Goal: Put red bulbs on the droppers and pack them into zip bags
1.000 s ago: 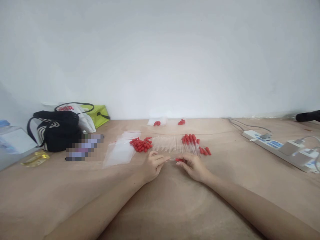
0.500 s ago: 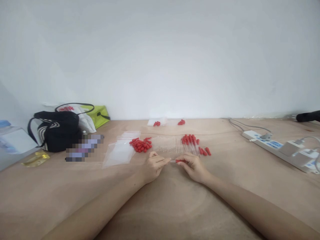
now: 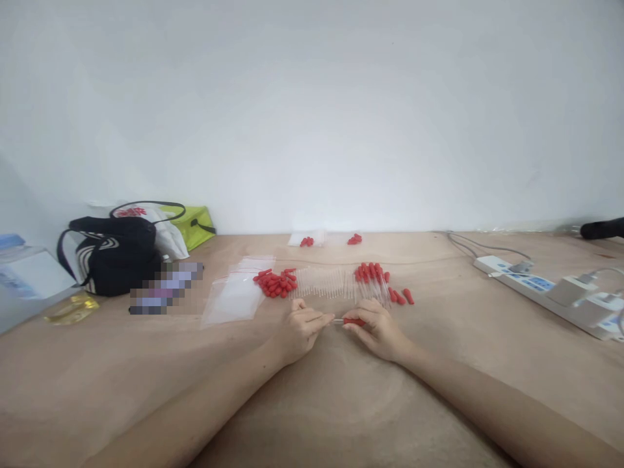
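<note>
My left hand [image 3: 303, 330] is closed, pinching a thin clear dropper tube [image 3: 338, 320] between thumb and fingers. My right hand [image 3: 379, 331] closes around a red rubber bulb [image 3: 353, 322], which meets the tube's right end; how deep the tube sits in it I cannot tell. Just beyond the left hand is a heap of red bulbs [image 3: 275, 284]. A row of bare clear tubes [image 3: 322, 281] lies behind the gap between the hands. Past my right hand lie several tubes with red bulbs on their ends [image 3: 373, 273], and a few red bulbs [image 3: 400, 297] beside them.
Clear plastic bags [image 3: 236, 296] lie left of the heap. Small red bulb groups [image 3: 307, 241] rest near the wall. A black bag [image 3: 119, 257], green bag [image 3: 192, 227] and bottle [image 3: 34, 270] stand at left. A power strip [image 3: 517, 276] with plugged adapters and cables lies right.
Both hands have shifted slightly lower in view, still joined by the tube and bulb. More of the red bulb shows between my right fingers.
</note>
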Motion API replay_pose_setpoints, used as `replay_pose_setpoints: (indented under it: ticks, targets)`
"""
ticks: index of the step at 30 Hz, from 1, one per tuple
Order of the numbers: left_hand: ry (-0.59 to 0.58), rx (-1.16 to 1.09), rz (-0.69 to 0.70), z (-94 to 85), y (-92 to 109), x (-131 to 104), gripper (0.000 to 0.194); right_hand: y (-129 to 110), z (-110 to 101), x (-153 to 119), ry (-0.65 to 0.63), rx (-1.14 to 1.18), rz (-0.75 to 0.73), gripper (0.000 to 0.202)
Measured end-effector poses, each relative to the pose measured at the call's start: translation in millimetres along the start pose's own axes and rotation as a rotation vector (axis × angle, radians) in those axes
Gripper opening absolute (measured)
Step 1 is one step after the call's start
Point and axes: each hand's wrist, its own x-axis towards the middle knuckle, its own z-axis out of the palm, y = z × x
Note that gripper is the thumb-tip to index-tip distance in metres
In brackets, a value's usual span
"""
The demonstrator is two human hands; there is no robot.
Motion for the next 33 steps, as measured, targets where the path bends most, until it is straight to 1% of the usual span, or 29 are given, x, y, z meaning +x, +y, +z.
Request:
replay_pose_setpoints:
  ticks: [3, 7, 13, 24, 29, 31, 33]
  targets:
    - [0.018, 0.004, -0.004, 0.5, 1.5, 1.2, 0.027, 0.9, 0.9, 0.7, -0.02, -0.044, -0.004, 0.014]
    - [0.011, 0.014, -0.021, 1.0, 3.5, 2.5, 0.027, 1.3, 1.7, 1.2, -0.06, -0.048, -0.023, 0.014]
    - [0.019, -0.004, -0.021, 2.5, 5.9, 5.0, 0.024, 1.5, 2.6, 1.6, -0.075, -0.059, -0.024, 0.013]
    - [-0.006, -0.018, -0.046, 4.6, 5.6, 4.4, 0.023, 6.6, 9.5, 5.6, -0.104, -0.077, -0.089, 0.015]
    - [-0.001, -0.04, -0.047, 4.4, 3.5, 3.0, 0.022, 5.2, 9.8, 10.9, -0.107, 0.013, -0.078, 0.016]
    - [0.005, -0.047, -0.046, 4.6, 2.5, 2.6, 0.021, 4.5, 9.4, 11.7, -0.099, 0.081, -0.03, 0.016]
    - [0.027, -0.051, -0.056, 4.9, 2.2, 2.8, 0.02, 3.3, 9.0, 11.3, -0.085, 0.205, 0.054, 0.016]
